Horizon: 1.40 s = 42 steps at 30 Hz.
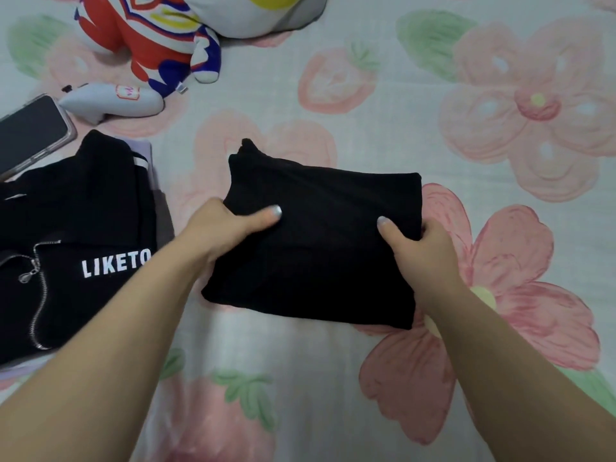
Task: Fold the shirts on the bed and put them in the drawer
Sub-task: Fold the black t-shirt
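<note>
Shirt (pixel 320 241), one, black and folded into a compact rectangle, sits at the middle of the bed (pixel 400 95), held at both short edges. The person's left hand (pixel 220 228) grips the left edge, thumb flat on top and fingers tucked out of sight beneath the cloth; the right hand (pixel 423 248) grips the right edge the same way, thumb on top and fingers curled around the fold. Whether the shirt is lifted clear of the flowered bedsheet cannot be told. To the left, apart from the shirt, lies one black garment (pixel 83 211) with a silver zipper (pixel 38 295) and white lettering reading "LIKETO"; it rests on a stack in which a lilac layer (pixel 141 150) and a grey-brown layer (pixel 165 218) show at the edge. Just beyond the stack is one phone (pixel 31 135), screen dark. Two soft toys lie at the head of the frame: a red, blue and white figure (pixel 150 38) and, beside it, a white and yellow plush (pixel 260 15) cut off by the edge.
</note>
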Available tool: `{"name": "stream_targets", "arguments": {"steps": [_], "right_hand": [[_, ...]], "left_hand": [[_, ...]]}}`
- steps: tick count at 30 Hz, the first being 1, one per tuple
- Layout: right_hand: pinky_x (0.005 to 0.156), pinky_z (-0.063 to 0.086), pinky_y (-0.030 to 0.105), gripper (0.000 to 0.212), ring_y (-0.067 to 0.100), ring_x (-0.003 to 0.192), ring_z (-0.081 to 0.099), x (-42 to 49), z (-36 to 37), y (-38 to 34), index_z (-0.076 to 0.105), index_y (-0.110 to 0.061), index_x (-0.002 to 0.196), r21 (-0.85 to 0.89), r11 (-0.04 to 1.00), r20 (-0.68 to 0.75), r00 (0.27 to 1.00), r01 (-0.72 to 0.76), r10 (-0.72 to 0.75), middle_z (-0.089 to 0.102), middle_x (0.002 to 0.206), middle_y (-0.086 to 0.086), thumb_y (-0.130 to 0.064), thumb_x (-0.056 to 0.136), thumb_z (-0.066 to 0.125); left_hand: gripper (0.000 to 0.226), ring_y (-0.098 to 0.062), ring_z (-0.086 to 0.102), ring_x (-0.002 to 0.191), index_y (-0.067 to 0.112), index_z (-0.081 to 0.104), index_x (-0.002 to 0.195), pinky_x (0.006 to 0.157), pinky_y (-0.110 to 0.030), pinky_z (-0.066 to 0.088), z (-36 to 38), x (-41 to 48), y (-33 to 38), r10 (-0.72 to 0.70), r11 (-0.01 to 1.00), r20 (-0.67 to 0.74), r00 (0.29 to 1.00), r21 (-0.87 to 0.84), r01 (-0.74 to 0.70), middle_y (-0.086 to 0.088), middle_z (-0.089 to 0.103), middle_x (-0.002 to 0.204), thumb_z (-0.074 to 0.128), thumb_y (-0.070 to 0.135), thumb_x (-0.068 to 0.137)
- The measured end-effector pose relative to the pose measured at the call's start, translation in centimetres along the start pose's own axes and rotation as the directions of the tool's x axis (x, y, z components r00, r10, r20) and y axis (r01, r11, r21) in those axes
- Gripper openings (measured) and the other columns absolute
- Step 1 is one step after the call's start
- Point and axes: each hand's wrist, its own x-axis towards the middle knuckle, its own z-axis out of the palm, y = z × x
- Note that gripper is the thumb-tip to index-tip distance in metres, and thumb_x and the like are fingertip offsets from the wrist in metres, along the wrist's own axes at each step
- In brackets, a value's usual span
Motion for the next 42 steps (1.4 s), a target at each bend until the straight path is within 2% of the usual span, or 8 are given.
{"name": "stream_targets", "arguments": {"steps": [7,12,17,21,25,32,38,42], "right_hand": [[0.071,0.057,0.028,0.023,0.01,0.081,0.068,-2.2,-8.7,-1.6,0.063,-0.029,0.096,0.051,0.959,0.088,0.955,0.278,-0.282,0.07,0.09,-0.002,-0.035,0.075,0.072],[0.071,0.055,0.037,0.01,0.022,0.081,0.067,-5.9,-14.0,4.2,0.059,-0.023,0.091,-0.187,0.982,0.083,0.996,0.002,0.014,0.07,0.088,0.005,-0.026,0.083,0.064],[0.055,0.043,0.029,0.017,0.011,0.06,0.06,-7.7,-15.5,8.1,0.057,-0.017,0.086,-0.32,0.925,-0.11,0.978,-0.203,0.176,0.064,0.073,0.001,-0.032,0.083,0.065],[0.066,0.035,0.03,0.028,0.018,0.077,0.051,-8.5,-13.9,6.6,0.052,-0.018,0.1,-0.609,0.792,-0.22,0.949,0.045,-0.223,0.055,0.083,-0.004,-0.025,0.079,0.069],[0.076,0.046,0.038,0.028,0.023,0.088,0.052,-9.6,-6.8,2.9,0.061,-0.009,0.104,-0.529,0.701,0.072,0.849,0.477,-0.523,0.053,0.096,0.005,-0.015,0.078,0.069],[0.073,0.011,0.031,0.037,0.017,0.116,0.035,-6.7,0.1,0.5,0.049,-0.029,0.121,-0.717,0.397,0.434,0.813,0.573,-0.388,0.055,0.114,-0.012,-0.036,0.086,0.058],[0.071,0.016,0.028,0.017,0.014,0.097,0.04,-9.5,-4.7,1.8,0.068,-0.02,0.087,-0.489,0.527,0.485,0.719,0.695,-0.498,0.051,0.088,-0.012,-0.026,0.079,0.055],[0.073,0.03,0.031,0.016,0.014,0.095,0.043,-10.9,-5.5,2.6,0.068,-0.016,0.086,-0.464,0.591,0.427,0.751,0.66,-0.503,0.054,0.09,-0.012,-0.017,0.077,0.056]], "left_hand": [[0.069,0.001,0.065,0.092,0.039,0.046,0.114,0.066,-0.01,0.051,1.7,-8.6,-1.4,0.25,0.914,0.271,0.93,-0.382,-0.135,0.019,0.067,0.103,0.084,0.025,0.057],[0.056,-0.001,0.059,0.089,0.034,0.027,0.113,0.076,-0.017,0.046,9.7,-13.9,-5.7,0.037,0.999,0.251,0.967,-0.047,-0.026,0.018,0.056,0.109,0.071,0.026,0.079],[0.073,-0.022,0.056,0.087,0.031,0.027,0.123,0.07,-0.03,0.04,11.9,-16.1,-8.2,0.009,0.97,-0.124,0.992,0.241,0.022,0.005,0.054,0.097,0.067,0.056,0.066],[0.046,-0.016,0.051,0.086,0.026,0.049,0.117,0.079,-0.034,0.041,11.2,-14.3,-7.1,0.257,0.962,-0.284,0.924,0.169,-0.216,0.008,0.053,0.086,0.061,0.049,0.079],[0.045,-0.016,0.045,0.067,-0.01,0.056,0.077,0.064,-0.033,0.037,10.5,-10.7,-5.5,0.111,0.971,-0.313,0.943,-0.167,-0.17,-0.011,0.051,0.071,0.051,0.031,0.093],[0.03,-0.009,0.049,0.055,0.016,0.062,0.074,0.054,-0.016,0.043,10.3,-10.4,-5.2,0.015,0.873,-0.296,0.955,-0.462,-0.157,-0.001,0.057,0.066,0.044,0.024,0.097],[0.018,-0.011,0.05,0.056,0.028,0.059,0.102,0.058,-0.021,0.044,9.3,-10.8,-5.0,0.208,0.931,-0.287,0.935,-0.234,-0.279,-0.006,0.052,0.062,0.049,0.016,0.094],[0.035,-0.004,0.049,0.04,0.047,0.044,0.126,0.048,-0.012,0.041,9.1,-9.8,-3.2,0.346,0.936,0.064,0.936,-0.096,-0.34,0.007,0.051,0.047,0.044,0.029,0.096]]}}
